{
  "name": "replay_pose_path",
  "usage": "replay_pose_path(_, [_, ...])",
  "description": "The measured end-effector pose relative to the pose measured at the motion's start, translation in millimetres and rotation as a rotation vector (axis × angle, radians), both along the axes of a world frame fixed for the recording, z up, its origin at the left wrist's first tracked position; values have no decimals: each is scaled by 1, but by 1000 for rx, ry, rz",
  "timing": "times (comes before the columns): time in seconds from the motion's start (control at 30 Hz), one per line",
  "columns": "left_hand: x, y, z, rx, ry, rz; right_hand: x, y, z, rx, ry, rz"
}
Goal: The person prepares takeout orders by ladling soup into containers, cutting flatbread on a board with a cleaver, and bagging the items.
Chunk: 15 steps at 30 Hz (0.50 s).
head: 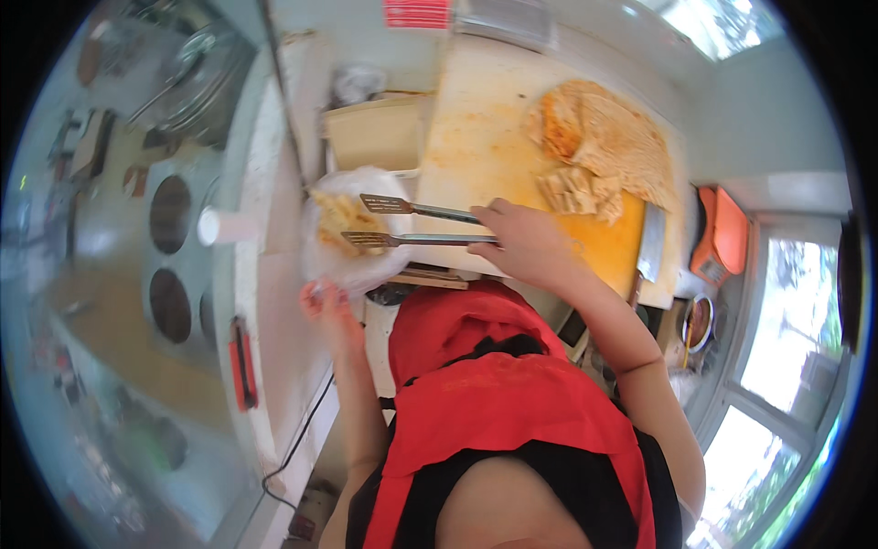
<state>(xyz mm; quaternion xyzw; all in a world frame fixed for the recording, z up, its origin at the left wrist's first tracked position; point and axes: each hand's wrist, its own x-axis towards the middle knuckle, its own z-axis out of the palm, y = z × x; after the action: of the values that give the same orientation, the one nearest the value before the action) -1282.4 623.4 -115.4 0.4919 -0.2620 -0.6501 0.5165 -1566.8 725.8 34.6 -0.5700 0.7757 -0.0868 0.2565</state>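
My right hand (525, 240) grips metal tongs (442, 239) whose slotted ends are spread apart. Those ends hover over a white plastic bag (367, 180), seemingly with nothing pinched between them. Inside the bag lie cut pieces of flatbread (336, 219). At the bag's near edge, my left hand (336, 309) holds the plastic, with its fingertips blurred. On the yellow-stained cutting board (473, 117) rests a large browned flatbread (627, 137), with a red-orange patch on its left part. A small heap of cut flatbread pieces (573, 192) sits against its near edge.
A cleaver (650, 240) lies at the board's right edge. Beyond the bag stands a cream plastic bin (376, 134). An orange container (727, 237) and a bowl of sauce (698, 322) are at right. A glass pane (206, 412) borders the left side.
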Motion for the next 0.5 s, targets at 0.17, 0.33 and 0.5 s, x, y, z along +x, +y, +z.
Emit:
replay_pose_path(0.17, [-3, -1, 24, -66, -25, -25, -79, 160, -33, -99, -462, -620])
replay_pose_path(0.33, [-14, -9, 52, -125, -49, -55, -71, 321, -85, 50, -922, -1332])
replay_pose_path(0.5, [-36, -15, 72, -176, -133, -51, -83, 310, -155, -77, -1167, -1410])
